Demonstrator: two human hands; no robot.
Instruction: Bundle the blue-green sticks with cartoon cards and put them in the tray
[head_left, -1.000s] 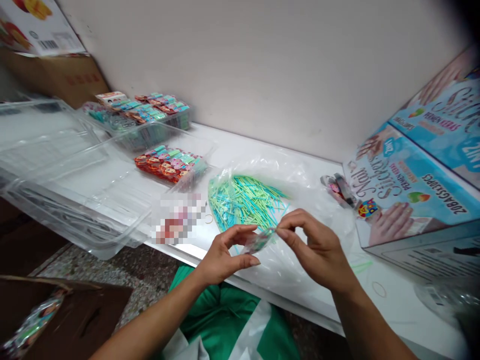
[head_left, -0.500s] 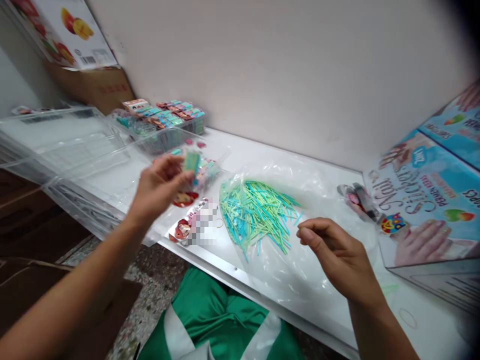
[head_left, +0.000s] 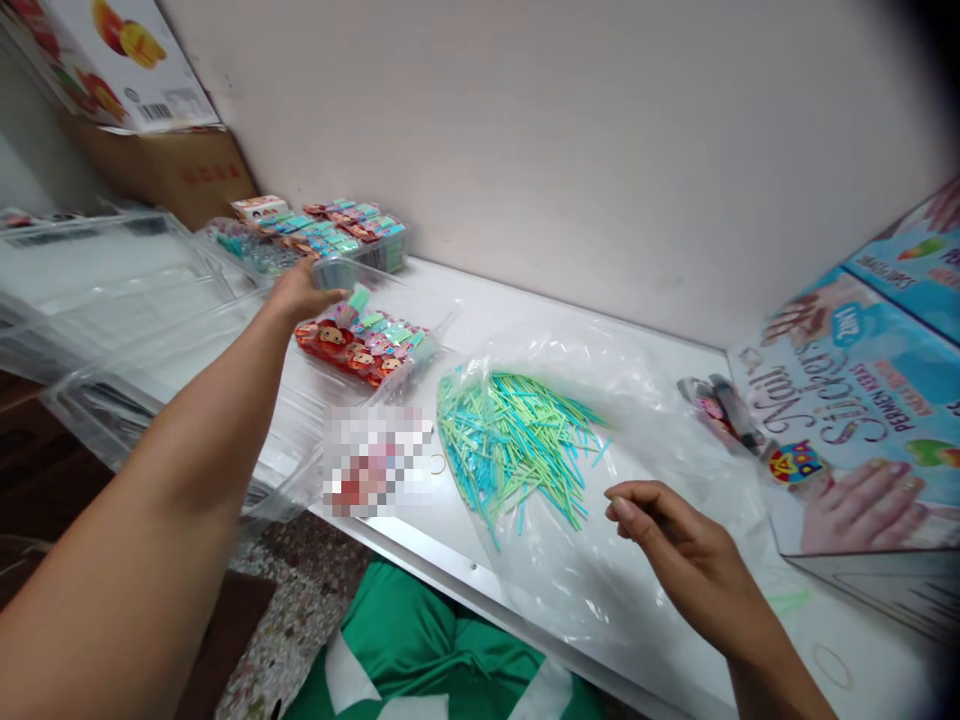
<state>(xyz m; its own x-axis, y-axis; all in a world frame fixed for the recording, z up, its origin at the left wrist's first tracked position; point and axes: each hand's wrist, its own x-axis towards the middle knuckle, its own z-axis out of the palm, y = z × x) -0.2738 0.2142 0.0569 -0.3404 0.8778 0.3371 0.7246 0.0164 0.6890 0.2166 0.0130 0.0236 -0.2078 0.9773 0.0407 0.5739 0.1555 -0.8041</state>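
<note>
My left hand (head_left: 300,292) reaches far out to a clear tray (head_left: 420,362) holding a row of small red and teal packets (head_left: 367,340). Its fingertips close on one teal packet (head_left: 355,300) that stands tilted at the row's far end. My right hand (head_left: 675,550) hovers over a clear plastic bag (head_left: 600,580) on the white table (head_left: 480,300). Its fingers are curled, thumb against forefinger, with nothing visible in them. Inside the bag lies a heap of thin green and blue sticks (head_left: 517,430), just left of that hand.
A second tray of packets (head_left: 322,232) stands at the back by the wall. Empty clear trays (head_left: 112,290) overhang the table's left edge. Blue nail-sticker boxes (head_left: 847,420) fill the right side, small items (head_left: 720,405) beside them. A cardboard box (head_left: 172,170) sits back left.
My hands parted after holding one packet together. The left hand carried it left and out to the packet row in the tray; the right hand sank over the bag, fingers curled.
</note>
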